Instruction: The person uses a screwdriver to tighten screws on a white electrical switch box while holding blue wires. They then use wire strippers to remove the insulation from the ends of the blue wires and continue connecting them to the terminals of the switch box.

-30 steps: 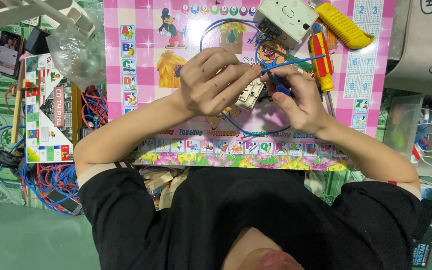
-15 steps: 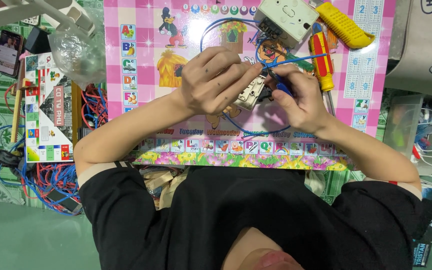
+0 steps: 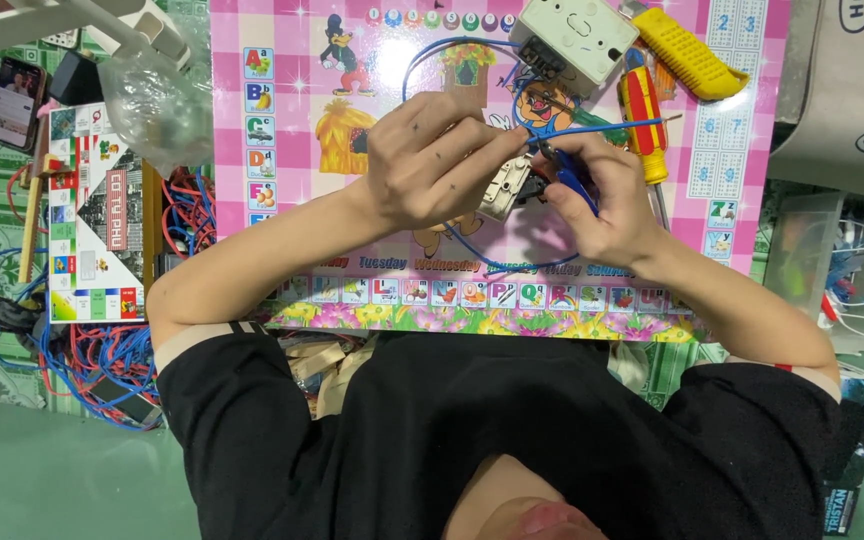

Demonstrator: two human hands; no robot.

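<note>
My left hand grips a small beige electrical switch part over a pink children's picture board. My right hand holds a blue-handled tool against that part, with a thin blue wire pinched at the fingertips. The blue wire loops away over the board and back under my hands. Both hands touch each other around the part, and most of the part is hidden by my fingers.
A beige switch box, a red-and-yellow screwdriver and a yellow tool lie at the board's far right. Left are a clear plastic bag, a printed game board, tangled red and blue wires and a phone.
My hands have stayed in place. The fingers and the blue-handled tool shifted only slightly at the switch part.
</note>
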